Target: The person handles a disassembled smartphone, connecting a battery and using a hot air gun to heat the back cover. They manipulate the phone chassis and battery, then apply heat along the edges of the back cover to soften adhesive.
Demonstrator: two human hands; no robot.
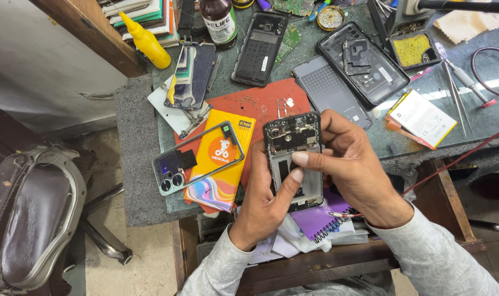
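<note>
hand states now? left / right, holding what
Left hand: closed on the opened phone, gripping its lower part, thumb pressed on the inside.
Right hand: closed on the same phone, gripping its right edge, index finger across the middle.

The opened phone (293,160) at centre frame is black and grey inside, with a pale panel lower down. The box (221,160) left of it is orange-yellow with a swirl of pink, blue and purple at its lower end. Across the box lies a silver-grey phone frame (199,159). The mat (260,104) beneath is brick red. At upper left stands a bright yellow squeeze bottle (145,40). The notebook (318,216) at lower centre is purple. The sponge (411,49) at upper right is mustard yellow in a black tray. Both sleeves (425,257) are pale grey with a fine speckle.
</note>
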